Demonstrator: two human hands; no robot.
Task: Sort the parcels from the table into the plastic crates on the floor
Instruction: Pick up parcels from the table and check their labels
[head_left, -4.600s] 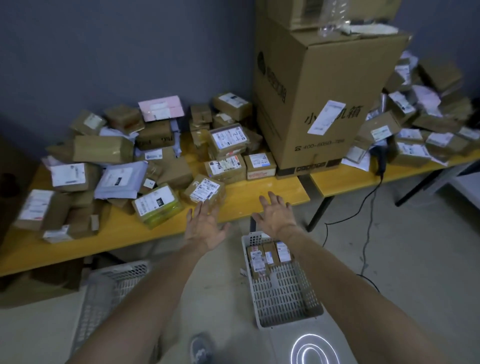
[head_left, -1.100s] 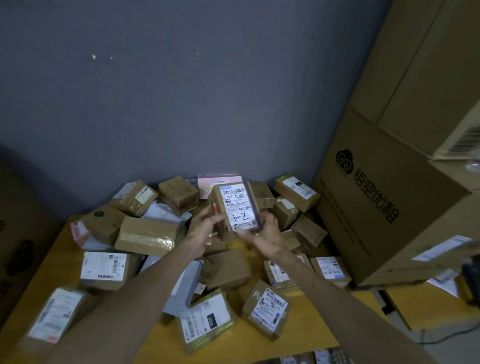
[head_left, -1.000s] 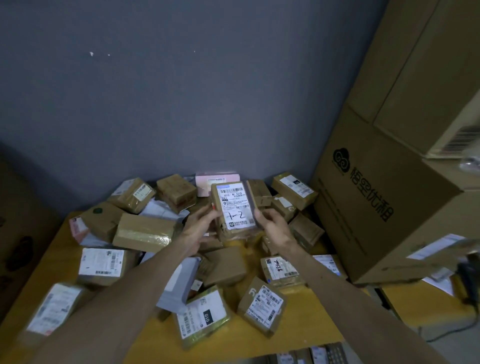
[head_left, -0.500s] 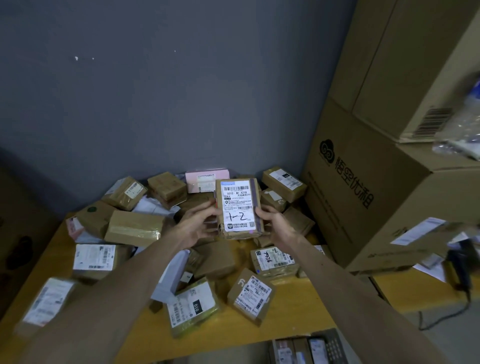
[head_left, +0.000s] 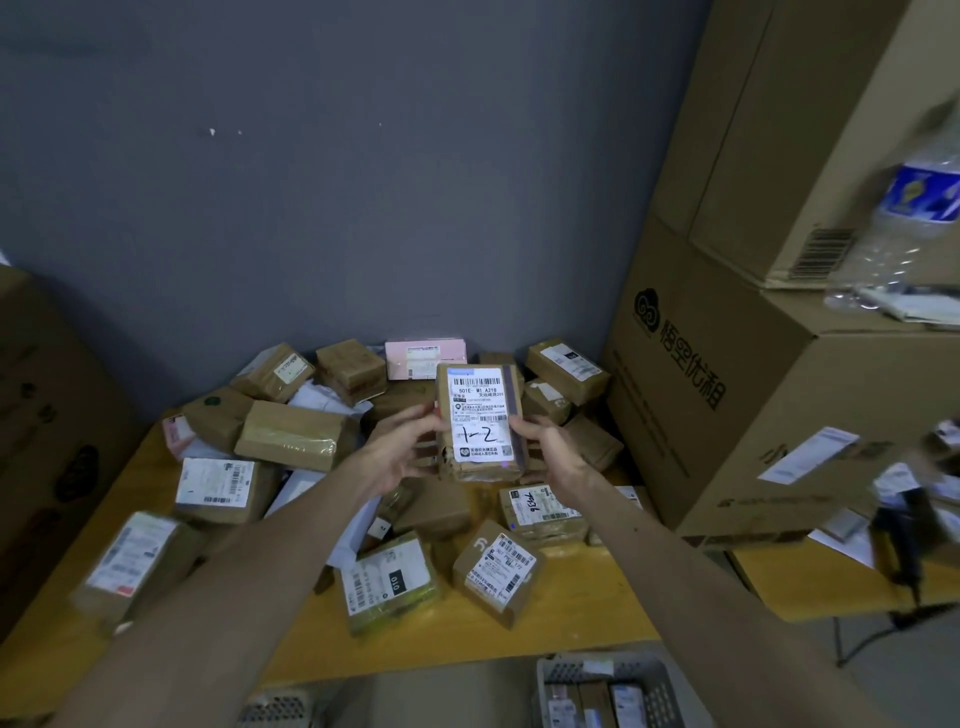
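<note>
Here, L hand + R hand fingers curled round upright parcel.

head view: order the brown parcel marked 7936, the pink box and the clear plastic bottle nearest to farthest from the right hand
From the right hand:
1. Brown cardboard parcel marked 7936, on the table just below it.
2. Pink rectangular box, back by the wall, leftward.
3. Clear plastic bottle, up on the big carton, far right.
</note>
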